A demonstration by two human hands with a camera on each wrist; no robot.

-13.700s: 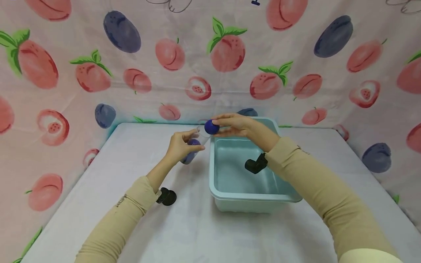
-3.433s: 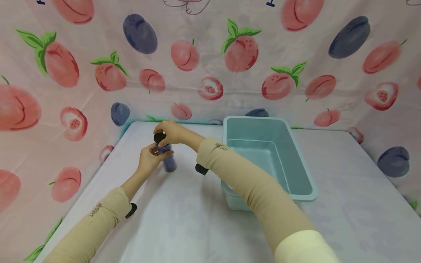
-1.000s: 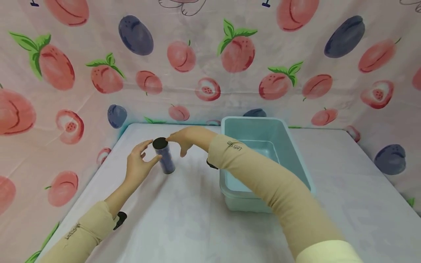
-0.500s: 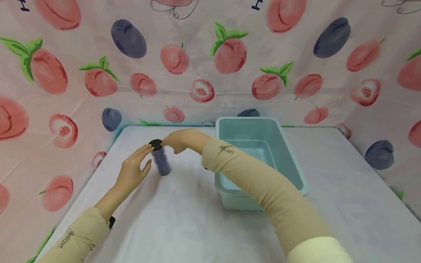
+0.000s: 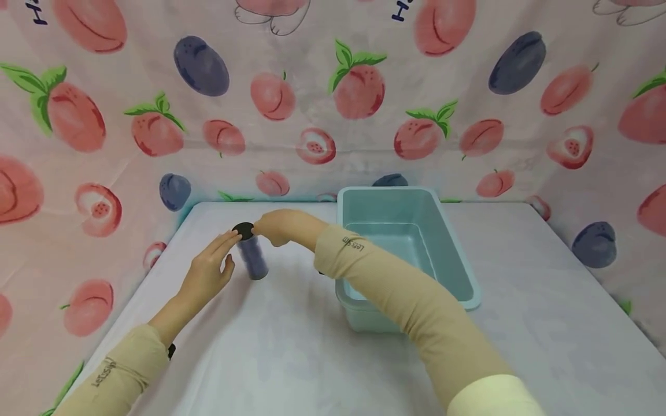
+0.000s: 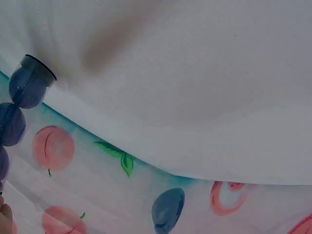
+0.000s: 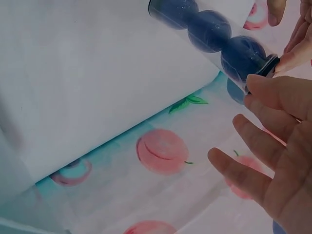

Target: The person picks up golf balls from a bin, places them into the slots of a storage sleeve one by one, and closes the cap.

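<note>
A clear tube (image 5: pixel 253 261) stands nearly upright on the table, left of the bin. Dark blue balls (image 7: pixel 209 30) are stacked inside it. A round black lid (image 5: pixel 243 231) covers its top. My left hand (image 5: pixel 207 273) rests its extended fingertips on the lid's left side, the thumb apart from the tube. From the other side, my right hand (image 5: pixel 281 226) touches the lid's rim; in the right wrist view its other fingers are spread and hold nothing. In the left wrist view, only a bit of finger (image 6: pixel 5 217) shows at the edge.
A light blue plastic bin (image 5: pixel 359 318) stands right of the tube, with my right sleeve (image 5: pixel 385 289) crossing its front left corner. The table (image 5: pixel 520 323) has a white cover. Behind it hangs a fruit-print cloth (image 5: pixel 312 58).
Earlier my left hand held the tube tilted and my right hand a ball at its mouth. Then the right hand brought the black lid. Now the tube stands lidded, both hands' fingers on the lid.
</note>
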